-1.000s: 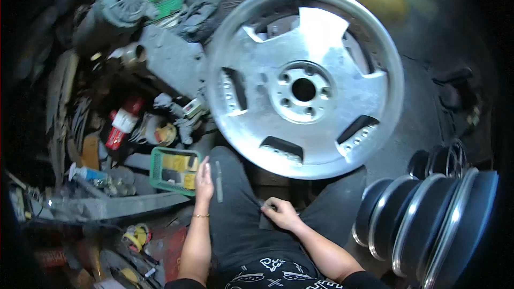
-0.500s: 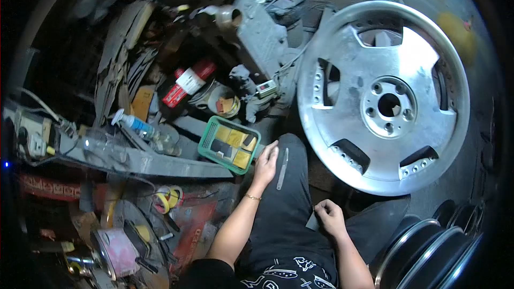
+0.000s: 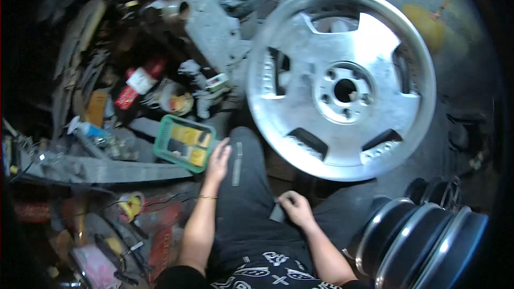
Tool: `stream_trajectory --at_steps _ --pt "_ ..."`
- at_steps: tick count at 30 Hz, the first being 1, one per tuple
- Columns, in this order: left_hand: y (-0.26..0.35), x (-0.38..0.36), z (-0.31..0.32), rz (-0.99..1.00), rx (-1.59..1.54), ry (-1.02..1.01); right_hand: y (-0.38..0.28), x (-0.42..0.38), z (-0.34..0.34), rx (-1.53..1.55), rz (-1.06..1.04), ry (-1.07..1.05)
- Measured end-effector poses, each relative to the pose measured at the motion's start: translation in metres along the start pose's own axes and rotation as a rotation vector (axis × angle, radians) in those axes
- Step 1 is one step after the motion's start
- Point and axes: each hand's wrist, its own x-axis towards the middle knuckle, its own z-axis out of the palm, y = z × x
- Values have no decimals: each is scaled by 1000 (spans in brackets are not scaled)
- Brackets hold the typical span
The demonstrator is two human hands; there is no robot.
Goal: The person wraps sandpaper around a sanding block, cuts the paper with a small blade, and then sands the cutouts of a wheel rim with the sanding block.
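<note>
Left hand (image 3: 218,161) lies flat along the outer edge of the raised knee, fingers straight and close together, gripping nothing. Just off its fingertips sits a green basket (image 3: 162,149) with yellow and dark pads inside; the fingertips are just beside its near corner, though whether they actually touch it is hard to tell through the blur. On the dark trouser leg, right alongside those fingers on the thumb side, rests a slim grey strip (image 3: 236,164), lying lengthwise on the thigh, apart from the hand.

Right hand (image 3: 295,208) sits lower down on the lap, fingers curled inward and pinching a small dark piece (image 3: 277,212), which pokes out from under the fingertips toward the left hand. It looks like a folded scrap of abrasive sheet, but the picture is too soft to be sure.

Beyond both sets of fingers, past the knee, a big silver alloy wheel (image 3: 342,83) lies face up on the floor, well apart from either hand. Off to the right hand's outer side stands a row of dark rims (image 3: 423,241) on edge. Past the basket, a red can (image 3: 138,86) lies among cluttered tools.
</note>
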Motion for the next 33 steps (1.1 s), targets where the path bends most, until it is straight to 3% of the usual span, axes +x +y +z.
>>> stream_trajectory --at_steps 4,8,11,13,16,17,18,20,24,26,30,33 --pt "-10 4 -3 55 53 -50 -10 1 -1 2 91 -34" --pt "-13 4 -3 60 108 -57 -10 4 0 53 28 -17" --pt "-9 3 -4 47 68 -52 -12 6 0 210 15 -40" --pt "6 -3 -1 -18 55 63 -19 5 -3 493 181 -95" --pt "49 -21 -1 -50 184 154 -12 5 -5 683 271 -49" --pt "64 -30 3 53 260 140 -12 4 -6 679 276 -40" --pt "71 -36 6 173 544 131 -13 3 -7 739 313 -28" --pt "75 -43 12 383 701 163 -18 4 -8 790 348 -20" --pt "77 -39 12 457 757 125 -41 11 -17 692 180 21" --pt "76 -18 1 259 657 -5 -53 27 -25 489 69 194" --pt "107 55 2 -183 -725 277 -62 65 -40 -54 -129 390" --pt "85 115 12 -308 -1153 328 -72 84 -37 -333 -328 468"
